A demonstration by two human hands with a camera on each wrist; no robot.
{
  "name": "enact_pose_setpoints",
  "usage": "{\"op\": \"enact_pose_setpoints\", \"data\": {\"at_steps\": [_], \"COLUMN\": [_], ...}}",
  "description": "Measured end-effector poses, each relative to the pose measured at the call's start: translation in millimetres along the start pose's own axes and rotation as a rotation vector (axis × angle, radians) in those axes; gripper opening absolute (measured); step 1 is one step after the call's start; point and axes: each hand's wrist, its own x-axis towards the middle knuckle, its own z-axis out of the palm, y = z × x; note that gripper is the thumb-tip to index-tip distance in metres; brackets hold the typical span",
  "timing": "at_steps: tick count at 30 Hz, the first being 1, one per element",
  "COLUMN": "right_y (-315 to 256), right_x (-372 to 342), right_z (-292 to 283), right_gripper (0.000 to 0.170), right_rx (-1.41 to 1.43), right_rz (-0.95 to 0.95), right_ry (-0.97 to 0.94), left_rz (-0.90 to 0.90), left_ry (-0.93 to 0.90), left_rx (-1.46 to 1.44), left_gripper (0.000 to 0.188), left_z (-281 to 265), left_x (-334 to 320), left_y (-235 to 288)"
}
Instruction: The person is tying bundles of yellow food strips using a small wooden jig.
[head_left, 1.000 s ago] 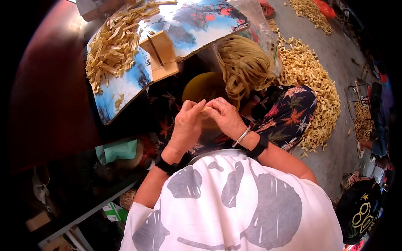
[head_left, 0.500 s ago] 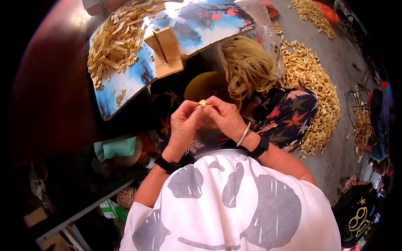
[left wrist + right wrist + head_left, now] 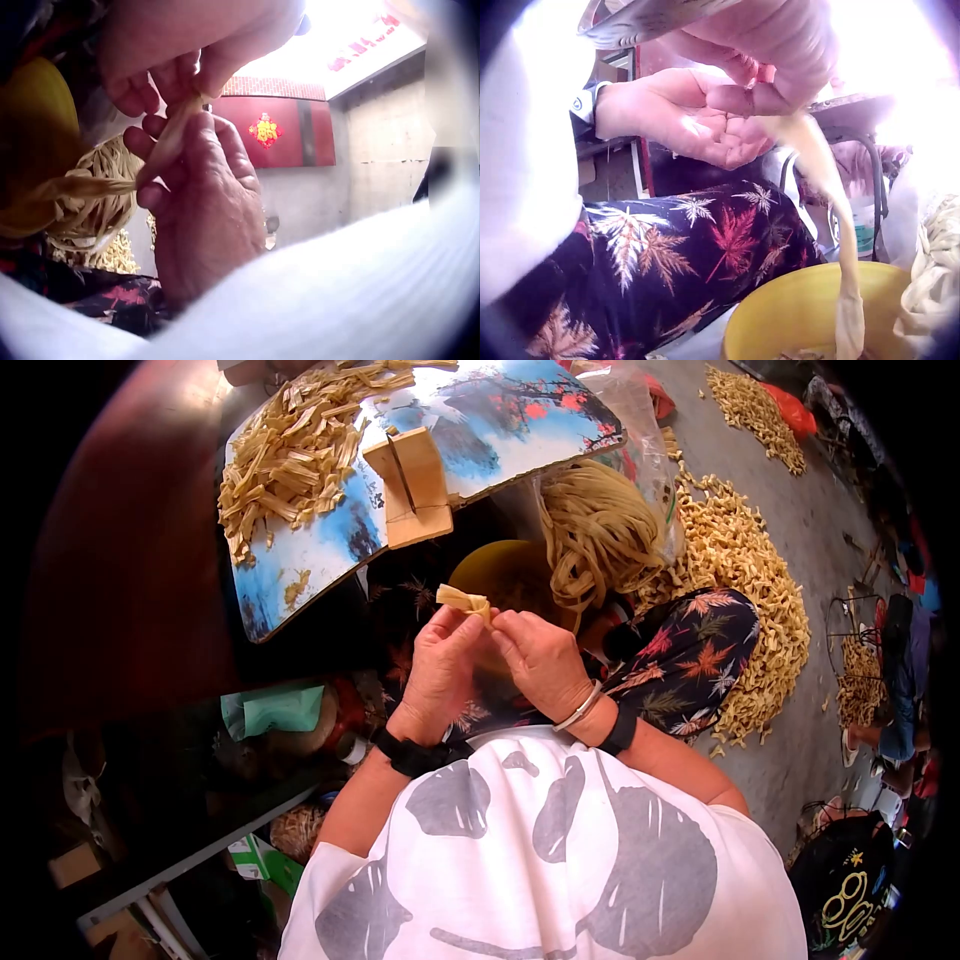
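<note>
Both hands meet in front of the lap, over the yellow bowl (image 3: 780, 307). Between their fingertips is a flat, pale tan strip (image 3: 462, 599), whose bunched end sticks out up and to the left in the head view. My left hand (image 3: 440, 665) pinches it with thumb and fingers. From the other side my right hand (image 3: 545, 660) grips the strip near its folded part. A long length of strip (image 3: 846, 247) hangs from the right hand down into the bowl in the right wrist view. Fingers partly hide the folded part.
A painted board (image 3: 330, 560) carries a heap of short strip pieces (image 3: 290, 460) and a wooden stand with an upright blade (image 3: 415, 480). Long strips (image 3: 595, 525) lie coiled in a plastic bag right of the bowl. Small knotted pieces (image 3: 765, 620) cover the floor at right.
The bunched strip end, mostly hidden between the fingers at first, now stands out above the left fingertips. My fingers have shifted their hold, and the head view has moved slightly.
</note>
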Motion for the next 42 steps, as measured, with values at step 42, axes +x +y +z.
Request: {"op": "enact_pose_setpoints", "data": {"at_steps": [42], "right_y": [27.3], "right_x": [207.4], "right_z": [39.3], "right_gripper": [0.009], "right_rx": [-0.257], "right_rz": [-0.119], "right_ry": [0.106], "left_rz": [1.094], "left_ry": [0.21], "left_rx": [1.411], "left_gripper": [0.011], "left_z": [-39.8], "left_x": [141.3], "left_y": [137.2]}}
